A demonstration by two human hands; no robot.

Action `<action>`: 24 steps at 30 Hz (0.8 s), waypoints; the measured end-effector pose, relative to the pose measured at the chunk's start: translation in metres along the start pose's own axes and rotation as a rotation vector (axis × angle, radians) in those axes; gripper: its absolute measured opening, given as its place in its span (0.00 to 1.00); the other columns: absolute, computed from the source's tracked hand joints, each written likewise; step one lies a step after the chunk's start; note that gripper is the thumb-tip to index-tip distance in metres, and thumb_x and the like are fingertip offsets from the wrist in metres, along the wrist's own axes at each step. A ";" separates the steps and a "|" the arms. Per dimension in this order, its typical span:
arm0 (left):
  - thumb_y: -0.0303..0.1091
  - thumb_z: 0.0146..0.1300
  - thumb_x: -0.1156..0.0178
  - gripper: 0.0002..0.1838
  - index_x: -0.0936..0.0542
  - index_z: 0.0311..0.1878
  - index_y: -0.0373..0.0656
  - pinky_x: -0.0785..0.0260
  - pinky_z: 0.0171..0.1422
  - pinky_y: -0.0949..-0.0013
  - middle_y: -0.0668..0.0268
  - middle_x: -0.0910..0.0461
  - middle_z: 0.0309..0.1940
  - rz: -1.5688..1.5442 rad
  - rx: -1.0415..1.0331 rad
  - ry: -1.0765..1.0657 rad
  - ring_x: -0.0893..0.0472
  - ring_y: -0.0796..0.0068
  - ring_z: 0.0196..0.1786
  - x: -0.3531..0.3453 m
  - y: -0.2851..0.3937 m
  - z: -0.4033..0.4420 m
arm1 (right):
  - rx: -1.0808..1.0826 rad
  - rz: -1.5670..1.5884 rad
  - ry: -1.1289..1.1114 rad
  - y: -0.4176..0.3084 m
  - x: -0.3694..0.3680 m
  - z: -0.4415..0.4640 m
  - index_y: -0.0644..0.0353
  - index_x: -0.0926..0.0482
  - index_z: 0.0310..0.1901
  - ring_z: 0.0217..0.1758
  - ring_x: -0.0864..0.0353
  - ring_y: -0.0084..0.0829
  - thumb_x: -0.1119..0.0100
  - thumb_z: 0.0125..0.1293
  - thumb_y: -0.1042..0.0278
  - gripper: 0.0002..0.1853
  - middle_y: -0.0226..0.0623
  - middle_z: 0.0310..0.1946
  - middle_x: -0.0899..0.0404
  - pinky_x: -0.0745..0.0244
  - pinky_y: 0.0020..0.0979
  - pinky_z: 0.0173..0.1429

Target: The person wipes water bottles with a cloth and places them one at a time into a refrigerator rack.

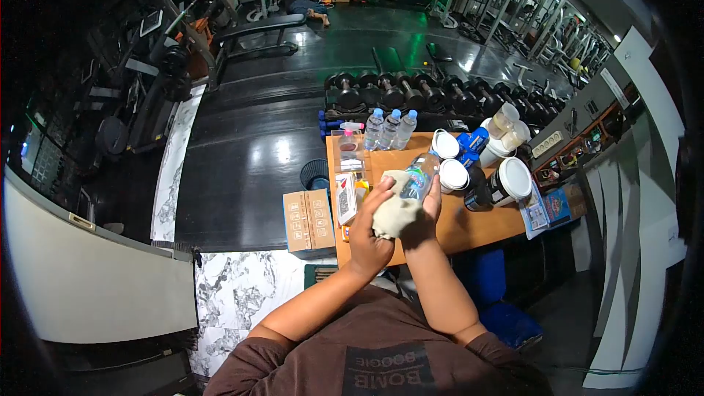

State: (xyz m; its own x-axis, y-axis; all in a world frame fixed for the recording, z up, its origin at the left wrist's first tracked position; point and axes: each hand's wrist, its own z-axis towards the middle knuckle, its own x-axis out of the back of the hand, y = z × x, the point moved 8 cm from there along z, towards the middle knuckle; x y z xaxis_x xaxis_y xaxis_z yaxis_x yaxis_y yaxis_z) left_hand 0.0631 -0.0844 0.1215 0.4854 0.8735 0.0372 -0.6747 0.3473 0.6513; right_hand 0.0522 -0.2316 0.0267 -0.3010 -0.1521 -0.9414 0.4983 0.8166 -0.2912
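Note:
A clear plastic bottle (418, 178) with a blue-green label is held tilted above the wooden table. My right hand (429, 213) supports it from the right, with the fingers along its side. In my left hand (369, 229) is a bunched cream cloth (396, 211), pressed against the near end of the bottle. The cloth covers that end, so the cap or base there is hidden. Just beyond stand three water bottles (391, 130) with blue caps, and white-lidded tubs (452, 174) are to the right of my right hand.
The wooden table (477, 224) also carries a pink-topped spray bottle (348, 141), blue dumbbells (473, 143), a large white-lidded tub (511, 182) and a white box (345, 198). Left of it are a cardboard box (308, 220) and a dark basket (314, 174). A dumbbell rack (440, 95) stands behind.

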 end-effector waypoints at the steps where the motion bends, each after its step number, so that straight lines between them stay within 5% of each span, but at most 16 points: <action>1: 0.15 0.67 0.36 0.27 0.26 0.69 0.32 0.35 0.82 0.54 0.45 0.21 0.70 -0.081 0.096 0.057 0.22 0.51 0.74 0.001 -0.009 -0.005 | -0.005 -0.004 0.062 0.002 -0.001 -0.004 0.57 0.25 0.58 0.51 0.12 0.47 0.59 0.78 0.24 0.38 0.43 0.48 0.14 0.17 0.51 0.60; 4: 0.13 0.73 0.47 0.24 0.31 0.70 0.33 0.34 0.80 0.59 0.50 0.21 0.69 -0.178 0.246 0.115 0.23 0.59 0.73 0.004 -0.020 -0.010 | 0.141 -0.156 0.198 0.000 -0.003 -0.017 0.57 0.23 0.57 0.48 0.12 0.43 0.55 0.79 0.29 0.34 0.43 0.46 0.13 0.16 0.47 0.57; 6: 0.18 0.78 0.49 0.19 0.30 0.70 0.33 0.31 0.77 0.62 0.54 0.20 0.67 -0.446 0.551 0.187 0.21 0.62 0.71 0.004 -0.041 -0.019 | 0.191 -0.152 0.302 0.000 0.006 -0.017 0.57 0.23 0.56 0.45 0.11 0.42 0.55 0.79 0.28 0.34 0.42 0.46 0.13 0.14 0.45 0.54; 11: 0.28 0.82 0.44 0.18 0.26 0.70 0.35 0.28 0.71 0.65 0.60 0.20 0.63 -0.481 0.863 0.291 0.20 0.71 0.64 0.019 -0.092 -0.046 | 0.227 -0.244 0.210 -0.003 0.015 -0.022 0.57 0.23 0.54 0.42 0.10 0.42 0.53 0.78 0.26 0.35 0.40 0.42 0.15 0.13 0.46 0.48; 16: 0.35 0.83 0.44 0.17 0.27 0.67 0.38 0.24 0.68 0.61 0.60 0.19 0.60 -0.516 0.879 0.393 0.18 0.69 0.61 0.044 -0.118 -0.062 | 0.257 -0.393 0.201 -0.013 0.011 -0.024 0.53 0.23 0.53 0.39 0.11 0.43 0.51 0.79 0.29 0.31 0.38 0.42 0.17 0.13 0.49 0.43; 20: 0.38 0.83 0.42 0.21 0.27 0.70 0.36 0.30 0.71 0.62 0.61 0.21 0.63 -0.556 0.961 0.435 0.21 0.70 0.63 0.051 -0.125 -0.071 | 0.321 -0.501 0.099 -0.032 0.007 -0.018 0.53 0.24 0.54 0.41 0.11 0.43 0.51 0.81 0.34 0.27 0.38 0.44 0.17 0.12 0.50 0.44; 24: 0.36 0.82 0.44 0.17 0.25 0.67 0.39 0.21 0.64 0.61 0.62 0.17 0.58 -0.517 0.949 0.475 0.15 0.69 0.58 0.056 -0.115 -0.067 | 0.244 -0.480 0.029 -0.047 0.007 -0.007 0.54 0.24 0.56 0.43 0.11 0.43 0.49 0.82 0.39 0.24 0.39 0.47 0.18 0.11 0.48 0.45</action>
State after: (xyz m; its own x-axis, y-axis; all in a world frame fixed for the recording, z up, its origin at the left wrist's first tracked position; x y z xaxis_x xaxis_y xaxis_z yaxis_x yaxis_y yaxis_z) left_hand 0.1309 -0.0526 -0.0021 0.1889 0.8124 -0.5516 0.3221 0.4794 0.8163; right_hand 0.0211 -0.2668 0.0351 -0.5624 -0.4578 -0.6886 0.4727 0.5053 -0.7220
